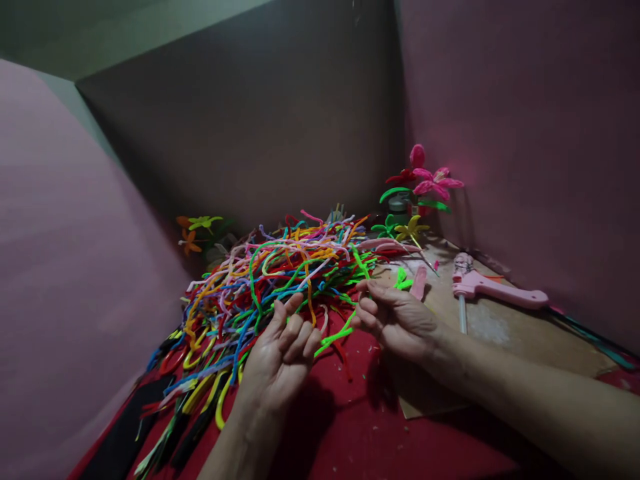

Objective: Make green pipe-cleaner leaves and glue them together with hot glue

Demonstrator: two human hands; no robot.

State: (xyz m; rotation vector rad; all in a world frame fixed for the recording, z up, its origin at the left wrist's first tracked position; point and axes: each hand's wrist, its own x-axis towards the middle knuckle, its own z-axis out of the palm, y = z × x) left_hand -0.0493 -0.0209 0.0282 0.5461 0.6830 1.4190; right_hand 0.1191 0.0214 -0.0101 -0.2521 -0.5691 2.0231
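Observation:
My right hand pinches a bright green pipe cleaner between thumb and fingertips; its upper part sticks out above them. A green length runs between the two hands, reaching the curled fingers of my left hand. The left fingers are folded in and seem to grip it, though the exact hold is partly hidden. Both hands are raised over the red cloth, in front of a large tangled heap of multicoloured pipe cleaners.
A pink glue gun lies on a brown board at the right, near a small green piece. Pink pipe-cleaner flowers stand behind it. Orange and yellow-green flowers are at the back left. Dark bundles lie front left.

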